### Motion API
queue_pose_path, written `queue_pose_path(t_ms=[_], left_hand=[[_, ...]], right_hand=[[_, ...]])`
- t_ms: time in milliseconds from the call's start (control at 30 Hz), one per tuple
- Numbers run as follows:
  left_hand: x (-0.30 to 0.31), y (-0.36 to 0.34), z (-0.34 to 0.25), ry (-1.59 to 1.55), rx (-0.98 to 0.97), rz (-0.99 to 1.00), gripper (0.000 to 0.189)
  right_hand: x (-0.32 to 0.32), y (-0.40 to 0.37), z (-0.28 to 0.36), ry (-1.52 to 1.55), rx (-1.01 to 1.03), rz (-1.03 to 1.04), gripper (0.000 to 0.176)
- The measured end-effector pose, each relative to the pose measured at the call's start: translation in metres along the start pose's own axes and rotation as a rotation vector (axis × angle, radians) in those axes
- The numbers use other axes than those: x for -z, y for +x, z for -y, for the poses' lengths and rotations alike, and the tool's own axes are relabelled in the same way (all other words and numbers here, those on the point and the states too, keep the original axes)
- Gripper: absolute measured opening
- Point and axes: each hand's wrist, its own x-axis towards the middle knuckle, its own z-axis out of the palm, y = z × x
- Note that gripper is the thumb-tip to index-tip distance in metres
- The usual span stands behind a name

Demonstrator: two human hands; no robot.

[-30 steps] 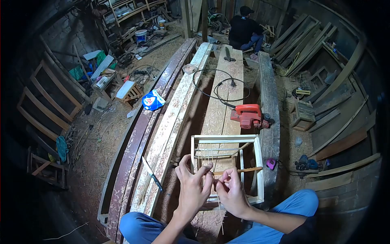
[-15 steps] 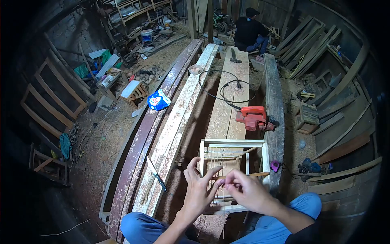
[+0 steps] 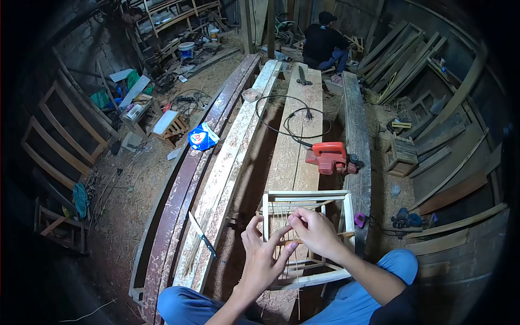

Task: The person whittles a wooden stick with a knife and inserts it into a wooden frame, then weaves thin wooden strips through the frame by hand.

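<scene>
Right hand (image 3: 319,233): shifted to far side of wooden strip (image 3: 345,235) since half a second ago; grip pressed together, contents unclear.
Wooden strip: across pale frame (image 3: 325,193), partly under hands.
Left hand (image 3: 262,257): curled at strip; pinching or not, cannot tell.
Red power tool (image 3: 330,157): beyond frame, on planks (image 3: 287,157).
Knife (image 3: 208,246): left of frame.

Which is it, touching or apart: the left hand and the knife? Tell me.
Apart. The head view shows the knife on the pale plank, with background visible between it and the left hand.
</scene>
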Motion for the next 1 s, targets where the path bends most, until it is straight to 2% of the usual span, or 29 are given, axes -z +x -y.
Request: queue_pose_path(t_ms=[100, 133, 167, 233, 267, 400, 467, 633, 833, 1000], left_hand=[[0.002, 0.012, 0.005, -0.039, 0.031, -0.026, 0.036], [0.002, 0.015, 0.007, -0.085, 0.051, -0.027, 0.045], [0.0, 0.02, 0.009, -0.087, 0.051, -0.029, 0.045], [-0.006, 0.029, 0.012, -0.18, -0.027, -0.145, 0.057], [-0.007, 0.031, 0.015, -0.179, -0.015, -0.071, 0.072], [-0.014, 0.034, 0.021, -0.224, -0.019, -0.012, 0.081], [-0.015, 0.033, 0.018, -0.225, -0.033, -0.019, 0.078], [-0.013, 0.032, 0.016, -0.186, -0.029, -0.001, 0.075], [-0.011, 0.03, 0.009, 0.055, -0.057, -0.009, 0.07], [-0.01, 0.029, 0.008, 0.062, -0.074, -0.003, 0.064]], right_hand=[[-0.003, 0.002, -0.002, 0.059, 0.022, 0.002, 0.026], [-0.003, 0.001, -0.002, 0.055, 0.03, -0.025, 0.027], [-0.004, 0.001, -0.001, 0.05, 0.039, -0.052, 0.027], [-0.004, 0.002, 0.002, 0.045, 0.018, -0.047, 0.027], [-0.005, 0.002, 0.002, 0.045, -0.003, -0.043, 0.026], [-0.007, 0.003, -0.003, 0.107, 0.073, -0.078, 0.026], [-0.001, -0.001, 0.008, 0.011, -0.008, -0.02, 0.027], [-0.003, -0.003, 0.007, 0.067, -0.021, -0.044, 0.027], [0.0, -0.005, 0.011, 0.048, -0.019, -0.068, 0.028], [-0.003, -0.006, 0.01, 0.026, 0.003, -0.103, 0.029]])
